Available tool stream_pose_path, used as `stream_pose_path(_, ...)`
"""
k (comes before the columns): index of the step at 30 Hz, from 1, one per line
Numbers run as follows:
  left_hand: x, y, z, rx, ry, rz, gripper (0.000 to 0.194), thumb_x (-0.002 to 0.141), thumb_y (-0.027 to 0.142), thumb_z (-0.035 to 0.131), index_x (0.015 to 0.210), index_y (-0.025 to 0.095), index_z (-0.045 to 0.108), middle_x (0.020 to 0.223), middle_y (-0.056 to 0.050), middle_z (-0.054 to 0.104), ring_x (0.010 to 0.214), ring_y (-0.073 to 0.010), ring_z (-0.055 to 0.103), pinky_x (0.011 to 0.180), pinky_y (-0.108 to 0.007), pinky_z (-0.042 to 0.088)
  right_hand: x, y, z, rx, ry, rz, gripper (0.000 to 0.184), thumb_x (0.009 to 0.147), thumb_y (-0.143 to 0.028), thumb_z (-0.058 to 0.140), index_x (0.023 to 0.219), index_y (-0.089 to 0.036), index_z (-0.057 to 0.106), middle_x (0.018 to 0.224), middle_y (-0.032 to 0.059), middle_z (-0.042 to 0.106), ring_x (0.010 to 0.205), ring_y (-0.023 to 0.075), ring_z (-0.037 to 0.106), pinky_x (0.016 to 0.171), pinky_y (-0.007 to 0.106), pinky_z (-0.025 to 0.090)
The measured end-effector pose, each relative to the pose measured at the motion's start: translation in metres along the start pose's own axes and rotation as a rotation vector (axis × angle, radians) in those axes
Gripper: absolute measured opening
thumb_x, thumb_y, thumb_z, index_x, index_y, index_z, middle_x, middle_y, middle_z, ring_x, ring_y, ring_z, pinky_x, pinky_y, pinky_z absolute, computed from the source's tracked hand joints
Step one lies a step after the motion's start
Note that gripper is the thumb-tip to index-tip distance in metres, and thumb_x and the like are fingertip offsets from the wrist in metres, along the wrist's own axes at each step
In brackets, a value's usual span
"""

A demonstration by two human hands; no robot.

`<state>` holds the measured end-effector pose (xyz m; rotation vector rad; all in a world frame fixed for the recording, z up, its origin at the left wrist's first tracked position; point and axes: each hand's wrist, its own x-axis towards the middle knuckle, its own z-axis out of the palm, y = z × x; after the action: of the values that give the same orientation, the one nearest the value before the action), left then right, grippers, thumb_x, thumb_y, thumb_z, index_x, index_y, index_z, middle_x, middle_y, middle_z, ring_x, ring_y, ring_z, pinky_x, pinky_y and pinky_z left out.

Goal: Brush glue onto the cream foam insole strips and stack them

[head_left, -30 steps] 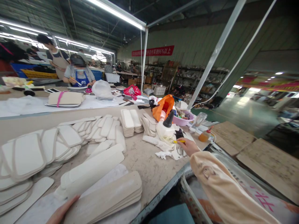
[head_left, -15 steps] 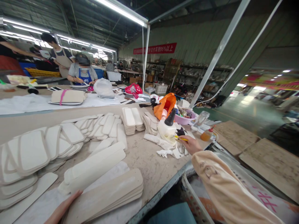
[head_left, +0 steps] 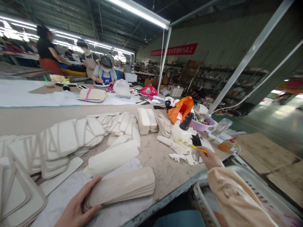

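My left hand [head_left: 81,201] grips the near left end of a fanned stack of beige panels [head_left: 123,186], thumb on one side and fingers on the other. In my right hand [head_left: 210,158] is a slim yellow-handled brush [head_left: 200,148]. Its tip points at the glue-smeared base of a white container with a black cone [head_left: 186,121], and I cannot tell whether they touch. Scissors [head_left: 197,157] lie just under the right hand, beside a crumpled white cloth [head_left: 180,157]. Behind the gripped stack, more long cream panels [head_left: 111,157] overlap on white paper.
Rows of rounded white-faced panels [head_left: 67,137] cover the table's left side. To the right are an orange bag [head_left: 181,108], a lilac basin [head_left: 202,126], a glass jar [head_left: 222,126] and an amber bottle [head_left: 227,145]. A co-worker [head_left: 105,74] sits opposite. A metal post [head_left: 251,56] rises at right.
The view has swung left, so things sit further right. My left hand has come further into view around the panel stack's end. The brush has drawn back slightly from the white container.
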<state>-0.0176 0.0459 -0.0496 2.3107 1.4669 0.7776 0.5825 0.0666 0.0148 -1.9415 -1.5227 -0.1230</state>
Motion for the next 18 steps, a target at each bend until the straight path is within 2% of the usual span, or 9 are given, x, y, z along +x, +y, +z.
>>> stream_pose_path(5, 0.0, 0.002, 0.001, -0.019, 0.012, 0.0, 0.069, 0.074, 0.04, 0.064, 0.136, 0.028, 0.038, 0.134, -0.005, 0.055, 0.118, -0.0245, 0.054, 0.098, -0.033, 0.045, 0.002, 0.0, 0.002, -0.006, -0.142, -0.049, 0.039, 0.082, -0.049, 0.044, 0.101, -0.022, 0.066, 0.105, 0.0092, 0.068, 0.091, 0.0244, 0.064, 0.083, 0.036, 0.049)
stream_pose_path(9, 0.001, 0.005, -0.001, -0.01, 0.02, 0.014, 0.068, 0.073, 0.042, 0.065, 0.135, 0.027, 0.041, 0.132, -0.004, 0.056, 0.117, -0.0231, 0.055, 0.098, -0.03, 0.044, 0.003, 0.0, -0.012, -0.024, -0.223, -0.084, 0.04, 0.08, -0.051, 0.047, 0.1, -0.023, 0.067, 0.102, 0.0076, 0.069, 0.088, 0.0244, 0.065, 0.08, 0.036, 0.051)
stream_pose_path(13, 0.0, 0.005, -0.003, -0.002, 0.014, 0.026, 0.069, 0.072, 0.041, 0.066, 0.134, 0.024, 0.042, 0.131, -0.005, 0.057, 0.116, -0.0229, 0.056, 0.097, -0.029, 0.045, 0.004, 0.001, -0.02, -0.035, -0.186, -0.08, 0.045, 0.081, -0.055, 0.044, 0.102, -0.021, 0.066, 0.101, 0.008, 0.07, 0.086, 0.0241, 0.066, 0.078, 0.035, 0.051)
stream_pose_path(18, -0.002, 0.001, 0.0, -0.056, -0.013, -0.016, 0.07, 0.074, 0.04, 0.065, 0.137, 0.025, 0.037, 0.135, -0.007, 0.052, 0.121, -0.025, 0.051, 0.1, -0.035, 0.044, 0.016, -0.002, -0.011, -0.048, -0.206, -0.1, 0.055, 0.079, -0.065, 0.041, 0.1, -0.022, 0.068, 0.104, 0.0087, 0.069, 0.092, 0.0265, 0.065, 0.081, 0.037, 0.05)
